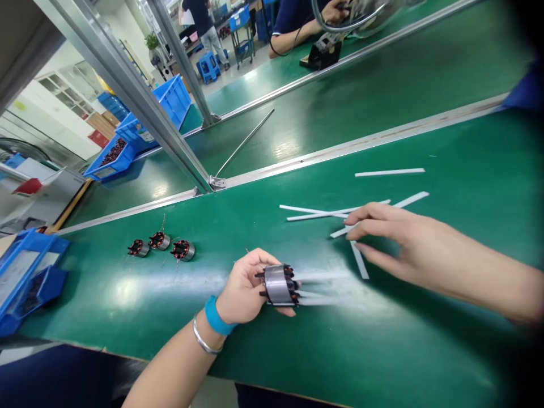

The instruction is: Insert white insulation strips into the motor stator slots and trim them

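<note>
My left hand, with a teal band and a silver bangle at the wrist, holds a metal motor stator with black ends. White strips stick out of its right side, blurred by motion. My right hand reaches over several loose white strips on the green table, its thumb and fingers apart around them; no strip is clearly gripped. Another white strip lies farther back. To the left, three stators with thin wires rest on the table.
A metal frame post and rail cross the table. Blue bins stand at the far left, more beyond the rail. A co-worker's arm is at the top, near a black stand.
</note>
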`<action>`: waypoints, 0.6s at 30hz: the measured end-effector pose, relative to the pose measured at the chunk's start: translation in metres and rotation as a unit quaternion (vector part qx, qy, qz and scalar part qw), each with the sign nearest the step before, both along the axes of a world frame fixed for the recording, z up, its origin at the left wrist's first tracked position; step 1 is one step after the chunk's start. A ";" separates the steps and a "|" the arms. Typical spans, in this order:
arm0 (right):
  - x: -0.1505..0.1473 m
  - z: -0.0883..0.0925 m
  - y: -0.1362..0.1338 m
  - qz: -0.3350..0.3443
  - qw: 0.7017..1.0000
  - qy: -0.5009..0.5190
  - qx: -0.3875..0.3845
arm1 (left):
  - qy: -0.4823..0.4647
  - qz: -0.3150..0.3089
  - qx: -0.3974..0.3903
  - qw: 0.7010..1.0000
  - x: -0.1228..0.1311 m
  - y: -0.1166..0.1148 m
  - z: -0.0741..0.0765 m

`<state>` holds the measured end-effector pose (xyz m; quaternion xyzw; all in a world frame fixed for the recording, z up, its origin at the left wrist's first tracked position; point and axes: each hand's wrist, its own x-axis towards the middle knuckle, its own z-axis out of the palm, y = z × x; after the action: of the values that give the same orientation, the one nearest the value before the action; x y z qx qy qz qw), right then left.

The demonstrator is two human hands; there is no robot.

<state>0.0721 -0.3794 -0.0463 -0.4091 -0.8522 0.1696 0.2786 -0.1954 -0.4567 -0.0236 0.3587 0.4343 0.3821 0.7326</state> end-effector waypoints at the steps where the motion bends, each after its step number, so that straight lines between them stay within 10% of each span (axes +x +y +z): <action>1: -0.002 -0.005 0.002 -0.005 1.000 -0.008 0.018 | 0.002 0.005 -0.002 1.000 0.000 0.001 -0.001; 9: -0.035 0.006 -0.010 0.031 0.993 0.101 0.050 | 0.038 0.014 0.019 0.999 0.005 0.002 -0.010; 14: -0.045 0.029 -0.041 0.159 0.956 0.195 -0.153 | 0.025 0.013 0.003 1.000 0.007 0.002 -0.014; 18: -0.053 0.018 -0.049 0.117 0.919 0.229 -0.299 | 0.031 0.005 -0.014 0.999 0.010 0.001 -0.007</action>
<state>0.0191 -0.4286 -0.0279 -0.3205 -0.7161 0.5375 0.3091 -0.1853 -0.4559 -0.0302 0.3577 0.4640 0.3686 0.7217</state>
